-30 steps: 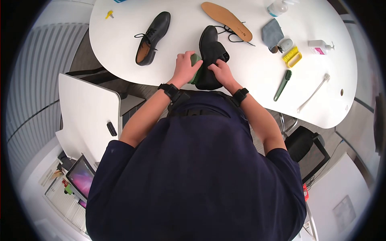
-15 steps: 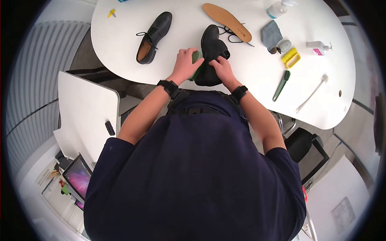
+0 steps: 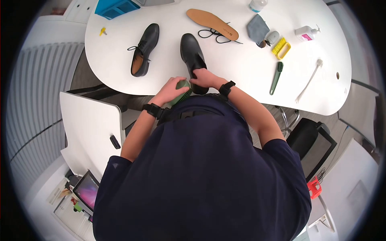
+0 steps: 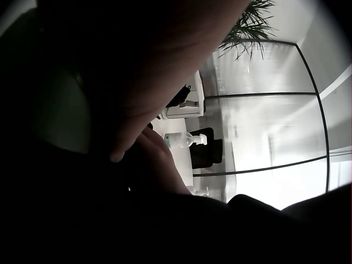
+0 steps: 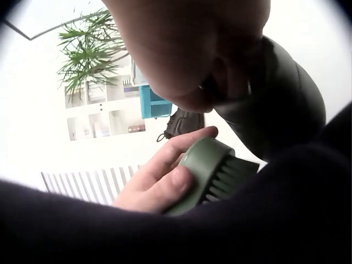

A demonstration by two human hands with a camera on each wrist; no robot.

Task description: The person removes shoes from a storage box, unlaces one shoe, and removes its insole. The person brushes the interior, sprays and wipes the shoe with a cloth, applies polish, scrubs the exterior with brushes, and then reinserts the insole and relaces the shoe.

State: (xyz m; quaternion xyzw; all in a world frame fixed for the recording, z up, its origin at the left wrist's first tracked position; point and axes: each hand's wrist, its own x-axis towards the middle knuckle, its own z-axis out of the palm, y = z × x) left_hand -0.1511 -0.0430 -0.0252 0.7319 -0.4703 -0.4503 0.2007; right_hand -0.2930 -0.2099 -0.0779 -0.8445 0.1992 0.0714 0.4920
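My left hand (image 3: 171,91) holds a green scrub brush (image 5: 206,162) by its rounded back, fingers on one side and thumb on the other. Its bristles face the heel end of a black leather shoe (image 3: 190,50). With my right hand (image 3: 204,78) I grip that shoe at its opening, near the table's front edge; some fingers reach inside, partly hidden. The shoe's toe points away from me. To its left rests the matching laced black shoe (image 3: 146,46), with a tan lining. In the left wrist view the brush and hand are mostly dark.
Beyond the held shoe lie a tan insole (image 3: 212,24) and black laces (image 3: 217,37). On the right are a grey cloth (image 3: 257,29), a yellow brush (image 3: 281,48), a green-handled brush (image 3: 276,78), a white long-handled brush (image 3: 309,80) and a pump bottle (image 3: 306,33). A blue box (image 3: 116,8) stands at the back.
The shoe has turned, its flap no longer out to the right, and my right hand has shifted to its opening. The brush has moved back towards my body. The head view has shifted.
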